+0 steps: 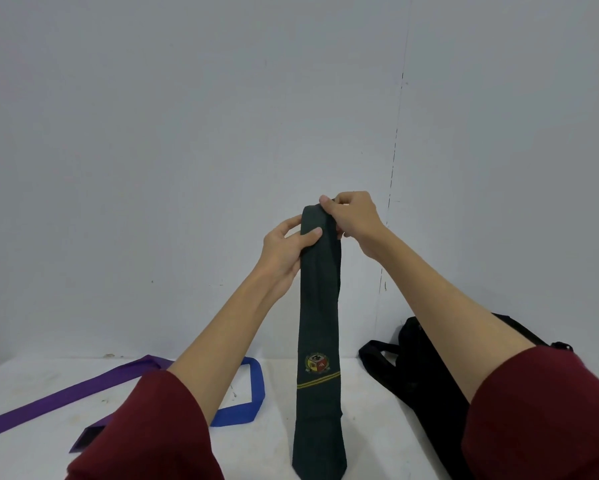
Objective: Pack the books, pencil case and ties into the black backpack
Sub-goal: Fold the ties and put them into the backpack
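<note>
A dark green tie (pixel 319 323) with a crest and two yellow stripes hangs upright in front of me, its wide tip down near the table's front. My left hand (pixel 284 251) pinches it just below the folded top. My right hand (pixel 353 220) grips the top fold from the right. The black backpack (pixel 426 382) lies on the table at the right, partly hidden behind my right arm. A purple tie (pixel 66 396) stretches across the table at the left. A blue tie (pixel 253 393) lies bent behind my left arm.
The white table (pixel 367 438) ends at a pale grey wall (pixel 187 133) close behind. Dark red sleeves cover both my upper forearms. No books or pencil case are in view.
</note>
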`<state>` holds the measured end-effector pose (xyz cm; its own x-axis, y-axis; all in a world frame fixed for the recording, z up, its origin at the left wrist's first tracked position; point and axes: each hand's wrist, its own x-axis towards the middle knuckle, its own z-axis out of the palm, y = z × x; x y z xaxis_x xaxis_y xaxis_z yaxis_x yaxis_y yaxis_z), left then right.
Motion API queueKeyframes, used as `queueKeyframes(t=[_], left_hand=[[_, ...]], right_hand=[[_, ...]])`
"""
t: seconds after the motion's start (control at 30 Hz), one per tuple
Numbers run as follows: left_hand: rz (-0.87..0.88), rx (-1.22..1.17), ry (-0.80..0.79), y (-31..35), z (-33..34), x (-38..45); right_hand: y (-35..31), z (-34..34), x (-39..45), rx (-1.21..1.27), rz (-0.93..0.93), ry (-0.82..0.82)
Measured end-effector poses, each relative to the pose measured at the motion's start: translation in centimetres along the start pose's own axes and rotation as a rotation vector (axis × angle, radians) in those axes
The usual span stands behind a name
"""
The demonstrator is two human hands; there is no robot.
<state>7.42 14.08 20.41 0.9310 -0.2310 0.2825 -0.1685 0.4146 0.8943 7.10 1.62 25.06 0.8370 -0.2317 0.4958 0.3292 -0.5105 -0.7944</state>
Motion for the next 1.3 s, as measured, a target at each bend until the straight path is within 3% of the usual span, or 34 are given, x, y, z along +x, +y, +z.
queueKeyframes(t=[0.13,0.3,0.43,0.53,0.6,0.83,0.9,0.97,1.07,1.17,1.3], left_hand=[[0.007,-0.006,0.108,0.3,0.5,0.3],[-0.001,-0.019,0.274,0.6,0.6,1.3],[-0.034,-0.011,0.343,1.2,0.3,1.9],[-0.029,0.005,0.333,1.4,-0.9,2.0],[-0.022,0.123,0.268,1.2,-1.8,1.6],[-0.047,0.346,-0.202,0.4,-4.5,0.8],[0.058,0.547,-0.143,0.0,-4.3,0.4],[0.164,0.75,0.03,-0.5,-3.8,0.4],[0.258,0.942,0.156,-1.5,-3.4,0.9],[0.328,0.998,0.208,-2.6,-3.3,1.4],[0.436,0.855,0.168,-2.9,-3.0,1.2]], right_hand=[[0.6,-0.3,-0.8,-0.018,0.055,-0.053],[1.4,-0.2,-2.9,-0.019,0.141,-0.324],[2.6,0.5,-3.4,0.201,0.136,-0.521],[2.3,0.2,-3.5,0.403,0.146,-0.525],[1.8,0.1,-3.4,0.404,0.159,-0.493],[0.8,-1.0,-2.8,0.292,0.188,-0.463],[0.8,-1.3,-2.7,0.219,0.221,-0.463],[0.9,-1.3,-2.7,0.168,0.245,-0.451],[1.1,-1.2,-2.6,0.21,0.252,-0.397],[1.4,-1.8,-2.5,0.293,0.26,-0.406],[2.0,-2.6,-2.6,0.238,0.304,-0.479]])
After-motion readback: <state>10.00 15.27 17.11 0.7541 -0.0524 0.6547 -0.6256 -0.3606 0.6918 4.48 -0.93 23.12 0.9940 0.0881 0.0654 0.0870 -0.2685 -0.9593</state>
